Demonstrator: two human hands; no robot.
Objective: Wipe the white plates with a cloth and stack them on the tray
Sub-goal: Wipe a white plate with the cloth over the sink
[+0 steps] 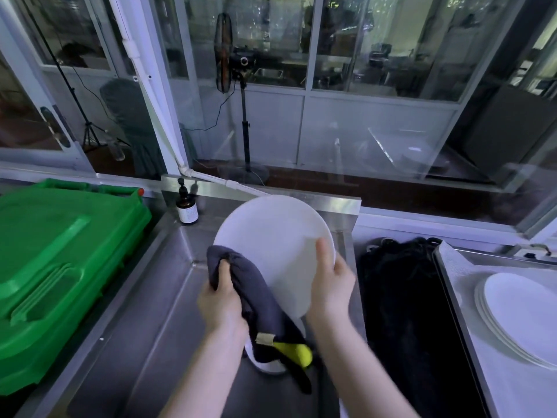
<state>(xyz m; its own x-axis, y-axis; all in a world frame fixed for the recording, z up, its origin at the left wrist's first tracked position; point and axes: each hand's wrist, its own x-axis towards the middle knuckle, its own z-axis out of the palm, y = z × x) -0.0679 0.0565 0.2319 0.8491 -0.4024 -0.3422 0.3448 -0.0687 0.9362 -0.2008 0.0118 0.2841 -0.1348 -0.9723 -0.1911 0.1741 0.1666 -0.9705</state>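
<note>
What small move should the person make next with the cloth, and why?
Probably sweep the cloth across the plate toward the right hand. The left hand grips the cloth at the plate's left edge only, while the right hand holds the rim, so most of its face lies uncovered.

1. White plate, held up: 1.
2. Stack of plates on tray: 1 stack; rims too close to count.
3. Cloth, dark grey: 1.
4. Pump bottle: 1.
5. Green bin: 1.
6. Pedestal fan: 1.
</note>
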